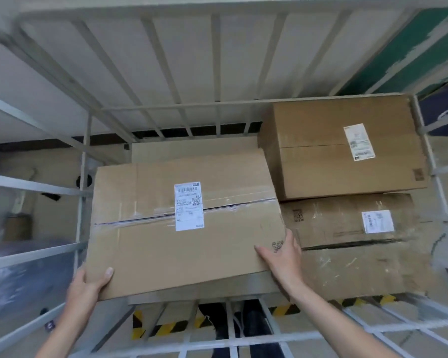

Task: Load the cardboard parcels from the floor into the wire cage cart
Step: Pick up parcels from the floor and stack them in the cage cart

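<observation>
Cage wall, left: the wire cage cart (83, 161) is built of pale painted bars, flat and straight, with wide gaps; blurred wrapped goods show through them.
Left hand (87, 285): it grips the near left corner of the large parcel, thumb lying flat on the top face, fingers curled under the edge and hidden.
Large parcel (184, 223): a broad, shallow box of smooth brown cardboard inside the cage on the left side, its top seam closed with clear glossy tape that has wrinkled; a white shipping label (189, 205) sits across the seam. It lies slightly askew, its near edge above the cage's front rail.
Step in hand: seemingly placing this parcel, with both hands steadying it as it settles on the cardboard below.
Right hand (282, 254): spread open over the near right corner, palm pressed down, fingers wide, partly covering a printed code.
Next move: probably a push away from the body and a small twist to square the box against the neighbours, then letting go and turning back for another from the floor.
Upper right parcel (347, 151): a deeper box, clean and crisp-edged, touching the cage's right side, stacked on the one beneath.
Lower right parcel (360, 244): worn, creased cardboard, heavily taped, with a dark split along its seam; the large parcel's right end appears to butt against it.
</observation>
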Action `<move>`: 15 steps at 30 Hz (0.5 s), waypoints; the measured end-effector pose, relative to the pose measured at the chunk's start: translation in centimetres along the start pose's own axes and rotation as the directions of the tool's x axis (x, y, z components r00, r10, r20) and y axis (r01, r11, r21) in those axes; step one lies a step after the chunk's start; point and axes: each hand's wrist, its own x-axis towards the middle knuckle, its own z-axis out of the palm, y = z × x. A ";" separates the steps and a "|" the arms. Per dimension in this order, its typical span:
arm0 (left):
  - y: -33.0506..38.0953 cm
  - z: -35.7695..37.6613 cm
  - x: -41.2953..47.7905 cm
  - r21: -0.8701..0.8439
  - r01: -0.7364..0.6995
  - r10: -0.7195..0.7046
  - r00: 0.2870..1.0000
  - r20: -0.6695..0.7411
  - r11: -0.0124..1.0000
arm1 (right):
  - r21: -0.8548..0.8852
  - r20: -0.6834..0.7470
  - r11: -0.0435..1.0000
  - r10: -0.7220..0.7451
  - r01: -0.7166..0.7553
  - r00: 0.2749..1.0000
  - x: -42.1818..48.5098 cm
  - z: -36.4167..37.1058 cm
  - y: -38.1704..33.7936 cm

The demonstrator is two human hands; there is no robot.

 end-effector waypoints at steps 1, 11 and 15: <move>-0.4 1.0 2.0 -0.003 -0.016 0.016 1.000 0.013 1.000 | -0.013 -0.017 1.000 -0.003 0.003 1.000 1.6 1.1 0.3; -3.4 10.7 14.7 0.125 -0.087 0.066 0.984 0.163 0.988 | -0.294 -0.017 0.950 -0.113 0.103 0.993 10.5 11.4 6.7; -5.9 14.4 14.4 0.412 -0.246 0.135 0.950 0.281 0.878 | -0.381 0.233 0.883 -0.193 0.272 0.953 10.5 15.3 9.2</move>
